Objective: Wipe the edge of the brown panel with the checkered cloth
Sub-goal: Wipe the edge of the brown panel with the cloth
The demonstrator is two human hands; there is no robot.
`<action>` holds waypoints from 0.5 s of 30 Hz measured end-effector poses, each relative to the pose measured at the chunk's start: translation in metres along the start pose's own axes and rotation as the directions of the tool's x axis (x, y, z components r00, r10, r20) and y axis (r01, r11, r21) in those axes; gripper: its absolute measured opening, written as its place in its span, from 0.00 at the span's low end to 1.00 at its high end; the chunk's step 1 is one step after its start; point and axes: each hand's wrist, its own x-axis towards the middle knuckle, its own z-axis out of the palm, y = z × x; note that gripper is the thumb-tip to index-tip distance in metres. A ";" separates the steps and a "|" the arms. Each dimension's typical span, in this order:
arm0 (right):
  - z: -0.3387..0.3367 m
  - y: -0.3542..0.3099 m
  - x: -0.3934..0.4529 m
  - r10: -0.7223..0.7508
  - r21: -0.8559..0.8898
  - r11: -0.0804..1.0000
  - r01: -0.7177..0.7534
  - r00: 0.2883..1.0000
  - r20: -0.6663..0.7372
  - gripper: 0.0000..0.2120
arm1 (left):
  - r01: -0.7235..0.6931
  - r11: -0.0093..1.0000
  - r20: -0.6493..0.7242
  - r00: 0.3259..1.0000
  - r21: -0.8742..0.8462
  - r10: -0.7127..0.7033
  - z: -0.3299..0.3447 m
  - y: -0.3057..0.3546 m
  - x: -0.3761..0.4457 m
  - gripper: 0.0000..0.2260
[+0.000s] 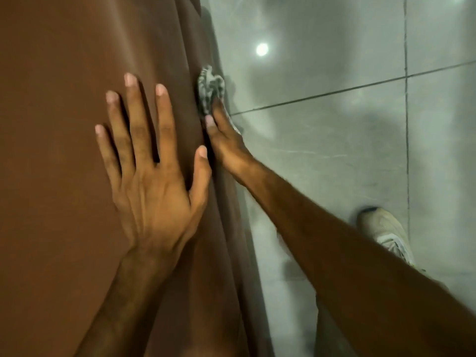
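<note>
A brown panel (64, 124) fills the left half of the head view, its right edge running from top centre down to the bottom. My left hand (152, 176) lies flat on the panel's face with fingers spread, holding nothing. My right hand (226, 148) reaches along the panel's right edge and grips a bunched grey-and-white checkered cloth (210, 88), which is pressed against that edge. Most of the cloth is hidden inside the hand and behind the edge.
A glossy grey tiled floor (334, 150) with dark grout lines lies to the right, reflecting a ceiling light (262, 49). My light-coloured shoe (386, 233) stands on the floor at lower right.
</note>
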 end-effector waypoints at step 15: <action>0.013 0.105 -0.146 0.450 0.079 0.890 -0.448 0.893 -0.008 0.28 | 0.039 0.998 0.018 0.999 -0.048 -0.038 -0.012 0.002 -0.026 0.32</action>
